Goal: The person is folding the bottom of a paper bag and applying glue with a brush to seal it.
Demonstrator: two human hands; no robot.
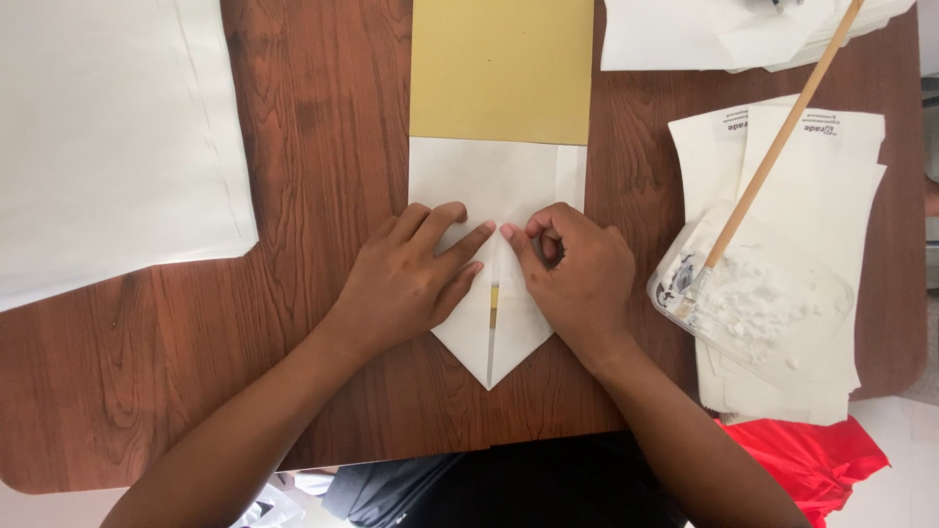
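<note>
A folded paper piece, white with a mustard-yellow upper part, lies in the middle of the wooden table. Its near end is folded into a point with a centre seam. My left hand lies flat on the left flap, fingers spread toward the seam. My right hand presses the right flap with curled fingers. The fingertips of both hands meet near the seam.
A large white sheet covers the table's left. To the right, a clear tray of white paste with a wooden-handled brush rests on a stack of white papers. More paper lies at the top right. Red fabric sits below.
</note>
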